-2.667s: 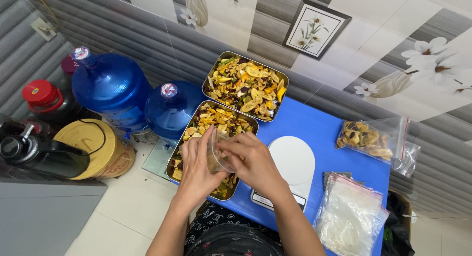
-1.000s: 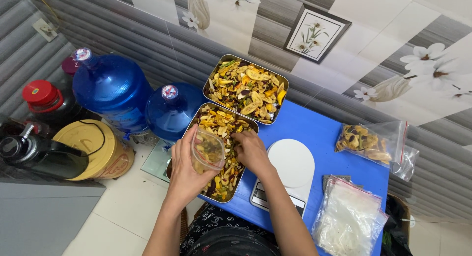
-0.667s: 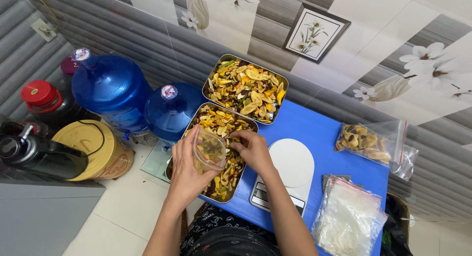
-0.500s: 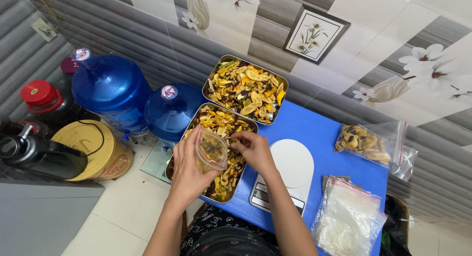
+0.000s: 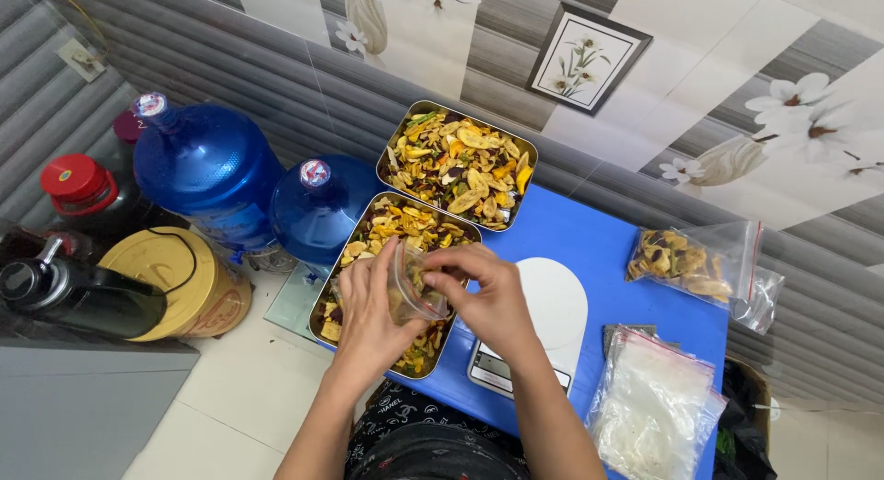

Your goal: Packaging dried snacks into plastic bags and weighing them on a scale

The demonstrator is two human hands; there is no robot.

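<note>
My left hand (image 5: 368,314) holds a small clear zip bag (image 5: 413,294) partly filled with mixed dried fruit chips, above the near steel tray (image 5: 324,296) of the same mix. My right hand (image 5: 488,296) is at the bag's mouth, fingers pinched on its edge with some chips. A second steel tray (image 5: 459,167) full of chips sits behind, by the wall. Just right of my hands a white kitchen scale (image 5: 557,305) stands on the blue table (image 5: 599,250).
A filled zip bag (image 5: 686,263) lies at the table's far right, a stack of empty zip bags (image 5: 654,411) at the near right. Two blue water jugs (image 5: 207,167), a gold tin (image 5: 175,277) and dark bottles stand on the floor to the left.
My right hand left the near tray and came up to the bag's mouth. My left hand tilted the bag toward it, a little lower over the tray.
</note>
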